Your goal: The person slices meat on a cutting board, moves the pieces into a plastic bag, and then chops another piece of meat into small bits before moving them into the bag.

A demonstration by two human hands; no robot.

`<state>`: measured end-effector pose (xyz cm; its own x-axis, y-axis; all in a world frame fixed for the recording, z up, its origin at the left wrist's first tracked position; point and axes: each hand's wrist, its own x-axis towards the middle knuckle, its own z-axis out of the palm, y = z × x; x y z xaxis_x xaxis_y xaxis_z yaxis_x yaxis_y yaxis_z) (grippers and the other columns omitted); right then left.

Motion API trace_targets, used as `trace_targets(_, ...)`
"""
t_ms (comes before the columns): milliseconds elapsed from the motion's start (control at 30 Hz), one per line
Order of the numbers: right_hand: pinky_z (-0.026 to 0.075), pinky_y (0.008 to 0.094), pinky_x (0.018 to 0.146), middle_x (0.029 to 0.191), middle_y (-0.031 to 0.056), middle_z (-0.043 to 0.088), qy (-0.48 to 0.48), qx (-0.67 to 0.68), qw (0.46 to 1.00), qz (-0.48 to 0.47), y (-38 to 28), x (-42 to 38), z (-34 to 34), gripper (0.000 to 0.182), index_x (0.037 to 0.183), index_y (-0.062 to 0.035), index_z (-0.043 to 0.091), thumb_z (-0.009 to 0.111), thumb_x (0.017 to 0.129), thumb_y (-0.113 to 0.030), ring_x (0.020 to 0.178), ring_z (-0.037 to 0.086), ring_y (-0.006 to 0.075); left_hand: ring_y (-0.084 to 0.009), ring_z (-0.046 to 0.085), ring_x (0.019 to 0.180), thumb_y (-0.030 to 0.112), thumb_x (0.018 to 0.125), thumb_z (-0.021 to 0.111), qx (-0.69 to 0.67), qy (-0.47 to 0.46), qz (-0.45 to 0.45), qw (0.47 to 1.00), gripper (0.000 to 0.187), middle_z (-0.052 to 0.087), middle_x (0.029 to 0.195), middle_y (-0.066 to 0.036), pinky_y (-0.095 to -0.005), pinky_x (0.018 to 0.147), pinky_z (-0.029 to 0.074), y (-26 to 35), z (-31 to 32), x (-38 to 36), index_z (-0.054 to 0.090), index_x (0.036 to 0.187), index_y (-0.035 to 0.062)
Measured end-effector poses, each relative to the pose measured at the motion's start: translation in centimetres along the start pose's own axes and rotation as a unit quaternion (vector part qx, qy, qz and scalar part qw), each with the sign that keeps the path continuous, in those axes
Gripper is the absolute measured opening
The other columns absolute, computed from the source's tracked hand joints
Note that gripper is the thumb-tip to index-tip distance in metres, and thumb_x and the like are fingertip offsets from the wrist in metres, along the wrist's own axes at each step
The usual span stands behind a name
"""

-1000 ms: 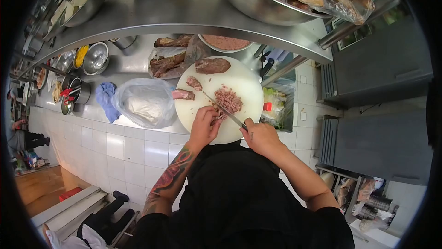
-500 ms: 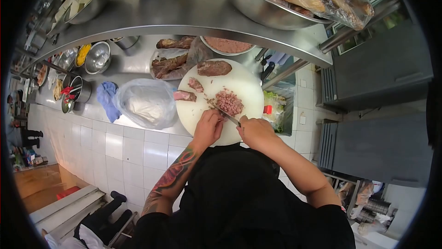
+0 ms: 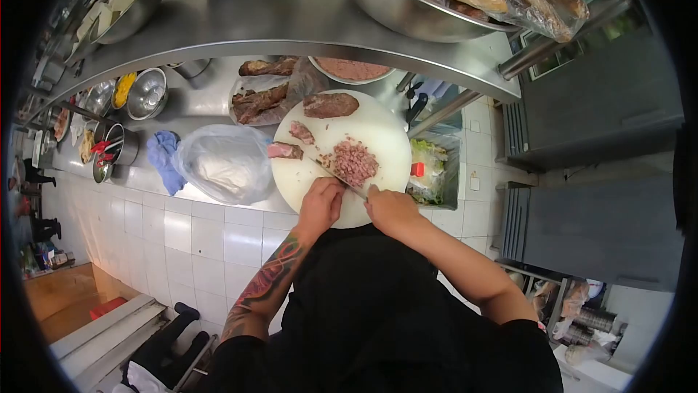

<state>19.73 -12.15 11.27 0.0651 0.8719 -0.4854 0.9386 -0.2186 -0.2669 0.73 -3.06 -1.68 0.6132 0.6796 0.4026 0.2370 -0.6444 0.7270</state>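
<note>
On the round white cutting board lies a heap of diced meat. My right hand is closed round the handle of a knife, whose blade slants up-left along the near edge of the heap. My left hand rests on the board with curled fingers close against the blade; what they press on is hidden. A large browned piece of meat sits at the board's far side. Two smaller pieces, a pinkish chunk and a ragged chunk, lie at its left.
Left of the board are a clear plastic bag and a blue cloth. Behind it stand bagged browned meat and a bowl of ground meat. A metal shelf overhangs the table. At right is a bin with greens.
The view has shifted slightly, so the scene sits a little further left. The knife and my right hand have moved slightly left over the board. My left hand stays curled beside the blade.
</note>
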Motion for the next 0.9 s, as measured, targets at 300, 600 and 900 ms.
trace_targets(300, 0.060, 0.0561, 0.083, 0.092, 0.0247, 0.079, 0.021, 0.031, 0.999, -0.030, -0.6, 0.3, -0.8, 0.030, 0.114, 0.0015, 0.064, 0.060, 0.108, -0.027, 0.090, 0.079, 0.0438, -0.0374, 0.067, 0.102, -0.010, 0.081, 0.075, -0.004, 0.017, 0.012, 1.000, 0.022, 0.070, 0.108, -0.013, -0.0453, 0.087, 0.058, 0.1, -0.3, 0.0, 0.071, 0.100, 0.0021)
trace_targets(600, 0.058, 0.0594, 0.074, 0.079, 0.0232, 0.074, 0.093, 0.120, 0.988, -0.041, 2.9, -0.6, 0.7, 0.033, 0.113, -0.0028, 0.060, 0.063, 0.110, -0.035, 0.079, 0.074, 0.0481, -0.0378, 0.068, 0.106, -0.001, 0.083, 0.083, 0.049, 0.029, -0.067, 0.996, 0.034, 0.070, 0.115, -0.014, -0.0472, 0.093, 0.056, 2.3, -3.2, -0.6, 0.071, 0.115, 0.0033)
trace_targets(900, 0.058, 0.0570, 0.072, 0.078, 0.0230, 0.075, 0.116, 0.067, 0.989, -0.064, 1.9, -1.8, 1.0, 0.030, 0.108, -0.0007, 0.059, 0.061, 0.111, -0.030, 0.078, 0.075, 0.0462, -0.0366, 0.069, 0.101, 0.006, 0.085, 0.086, 0.025, 0.016, -0.107, 0.994, 0.029, 0.070, 0.112, -0.015, -0.0454, 0.089, 0.057, 2.3, -1.8, 0.2, 0.072, 0.111, 0.0034)
